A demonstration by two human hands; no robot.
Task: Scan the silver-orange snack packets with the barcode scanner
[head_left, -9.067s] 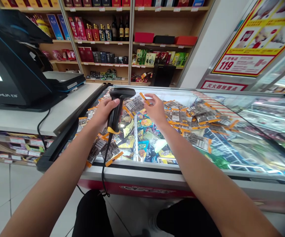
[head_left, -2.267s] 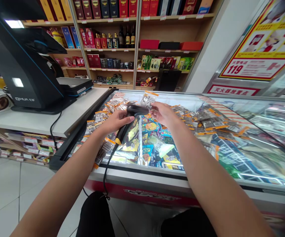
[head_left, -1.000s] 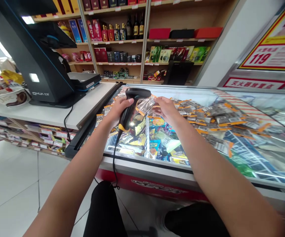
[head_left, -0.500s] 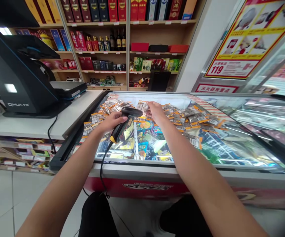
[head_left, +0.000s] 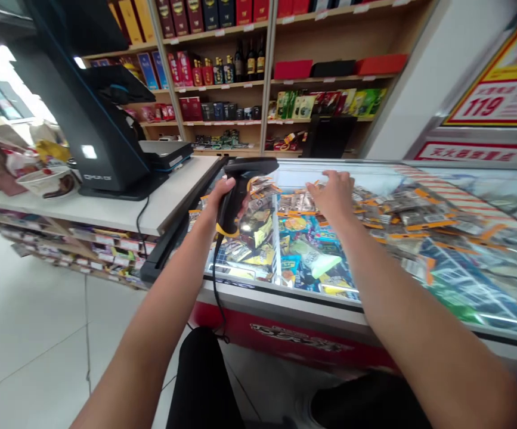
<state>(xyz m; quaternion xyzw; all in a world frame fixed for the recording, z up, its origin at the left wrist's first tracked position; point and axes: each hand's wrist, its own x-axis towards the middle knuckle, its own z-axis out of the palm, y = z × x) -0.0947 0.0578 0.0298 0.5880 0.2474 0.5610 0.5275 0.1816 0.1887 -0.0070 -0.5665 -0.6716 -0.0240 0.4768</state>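
My left hand (head_left: 223, 199) is wrapped round the handle of a black barcode scanner (head_left: 235, 190) with a yellow band at its base. Its head points right and its cable hangs down over the freezer's front. To the right, my right hand (head_left: 333, 193) hovers above the glass top with fingers apart and nothing in them. Below and beside it lie small snack packets (head_left: 298, 202) with orange edges, spread over the glass. A thicker heap of such packets (head_left: 419, 211) lies further right. Through the glass show colourful frozen packs (head_left: 303, 256).
A chest freezer (head_left: 280, 304) with a red front stands before my knees. Left of it, a white counter (head_left: 137, 211) carries a dark checkout terminal (head_left: 101, 143) and a paper bowl (head_left: 52, 182). Shelves (head_left: 222, 86) with boxes and bottles stand behind.
The view has swung left. My right hand has moved away from the scanner and let go of the packet it was touching. The scanner is raised, still in my left hand.
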